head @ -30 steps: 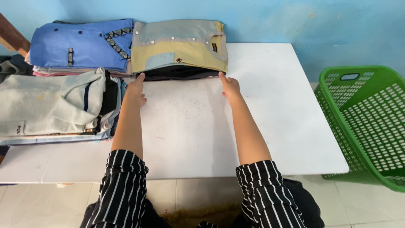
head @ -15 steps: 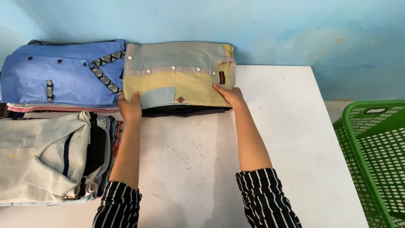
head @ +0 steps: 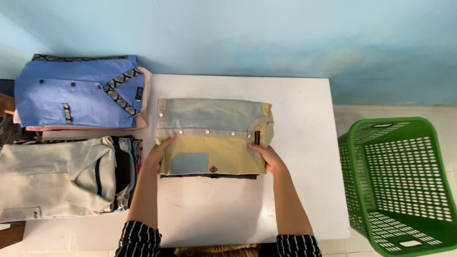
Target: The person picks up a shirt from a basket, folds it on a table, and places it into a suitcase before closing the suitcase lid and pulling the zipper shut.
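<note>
At the far left of the frame, a pale grey folded shirt (head: pixel 52 178) tops one stack, and above it a blue shirt (head: pixel 78 93) with patterned trim tops another, both squared off, probably to keep the piles steady. Moving toward the centre, the left hand (head: pixel 159 153) clasps the left edge of a folded yellow and grey shirt (head: pixel 214 138), fingers curled onto its top (thumb hidden). The right hand (head: pixel 267 157) grips the opposite edge near the collar the same way. Holding both sides seems meant to keep the folds flat. This shirt lies mid-frame on a dark garment (head: pixel 209 176). Beneath is a scuffed white counter (head: pixel 304 143) against a light blue wall (head: pixel 238 33). At right, a green basket (head: pixel 397 185) sits on the tiled floor (head: pixel 442 112).
</note>
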